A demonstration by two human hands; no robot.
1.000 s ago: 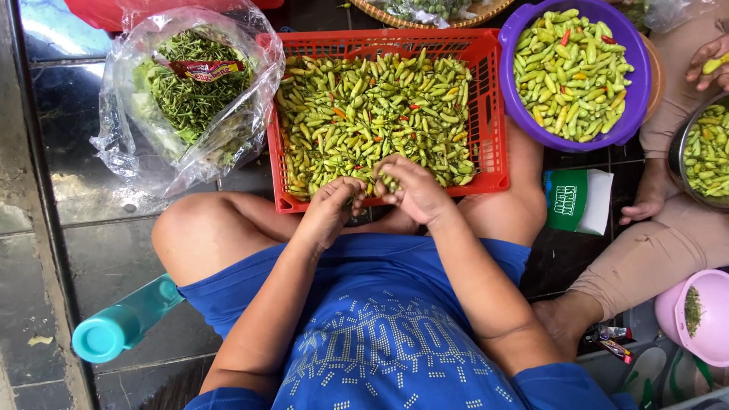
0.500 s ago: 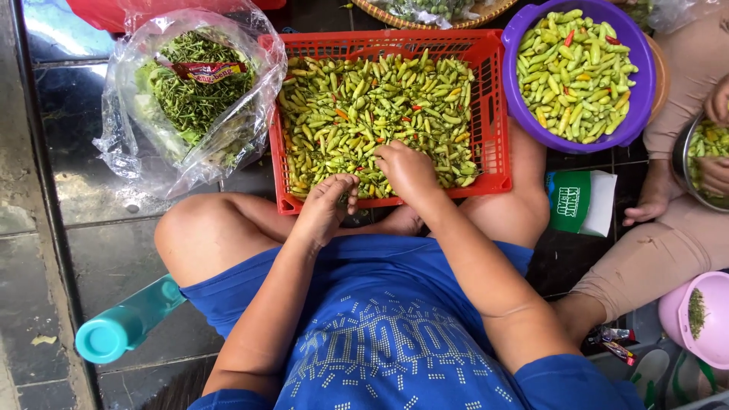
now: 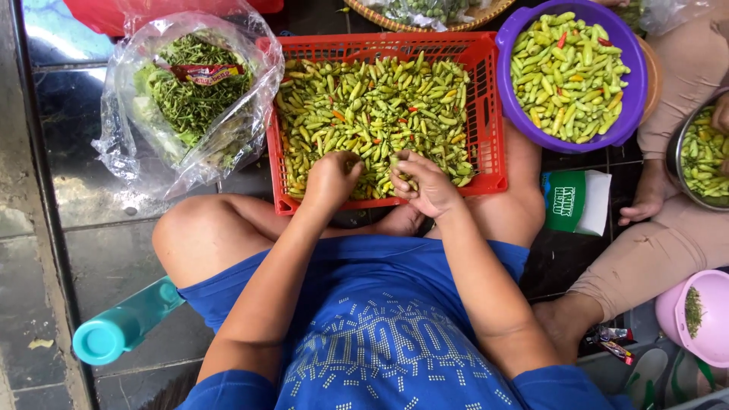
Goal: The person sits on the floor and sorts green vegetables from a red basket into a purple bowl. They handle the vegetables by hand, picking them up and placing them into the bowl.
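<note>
Head view, looking down: a red plastic crate [image 3: 486, 114] heaped with small green chillies [image 3: 380, 106], a few red, rests before crossed legs. The left hand [image 3: 332, 178] digs curled into the near pile. The right hand [image 3: 425, 182] pinches one green chilli [image 3: 394, 161] beside it.

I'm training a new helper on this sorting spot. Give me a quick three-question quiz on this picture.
1. True or false: both hands are in the red crate.
2. Which is nearest the person's left knee? A) the purple bowl B) the teal bottle C) the pink bowl
3. What fills the clear bag?

Key: 1 true. 2 B. 3 green stems, with a red wrapper on top.
</note>
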